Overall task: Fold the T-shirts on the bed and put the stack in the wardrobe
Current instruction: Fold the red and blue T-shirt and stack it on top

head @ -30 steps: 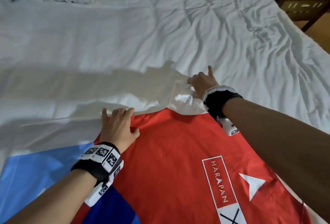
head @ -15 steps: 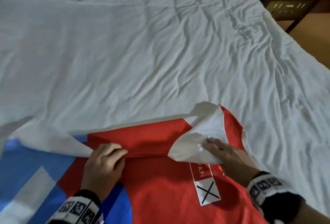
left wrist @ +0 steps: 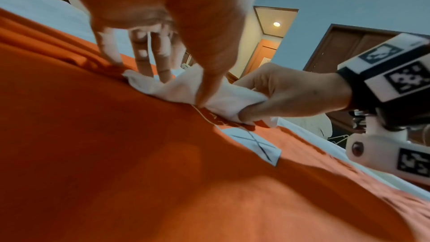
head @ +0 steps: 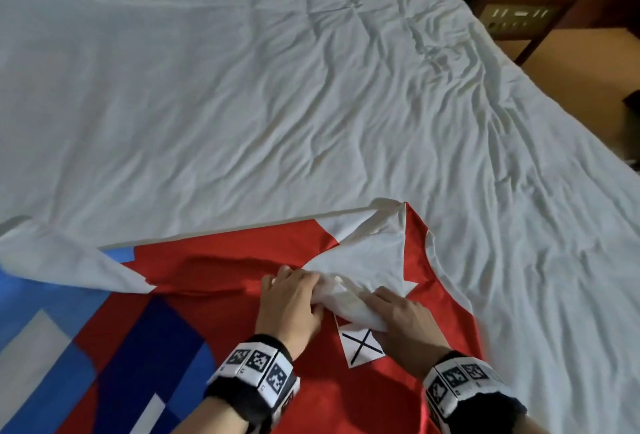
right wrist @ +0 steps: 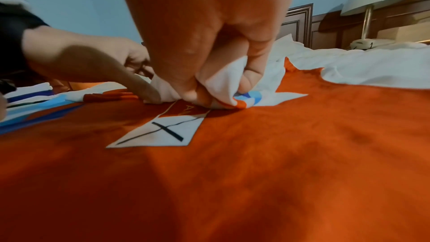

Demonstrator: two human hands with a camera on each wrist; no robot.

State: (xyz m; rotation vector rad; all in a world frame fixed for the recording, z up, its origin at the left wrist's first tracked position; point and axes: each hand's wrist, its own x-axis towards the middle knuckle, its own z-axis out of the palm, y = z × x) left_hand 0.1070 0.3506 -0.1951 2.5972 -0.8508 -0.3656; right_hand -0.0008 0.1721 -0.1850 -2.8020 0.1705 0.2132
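T-shirt [head: 242, 298], red with blue blocks, lies spread on the bed [head: 311, 115]; its white sleeve [head: 360, 260] is folded over the chest, pinched in the right hand's [head: 403, 316] curled grip, while the left hand's [head: 291, 309] straight fingers [left wrist: 144, 58] press it flat beside the X print [head: 362, 347]

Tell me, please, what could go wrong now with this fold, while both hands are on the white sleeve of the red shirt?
1. The right hand pinches the white sleeve bunched up, so the fold may set with creases.
2. The left hand only presses with its fingers; the red shirt could shift under it.
3. The far-left flap lies crooked, so the folded edge may end uneven.
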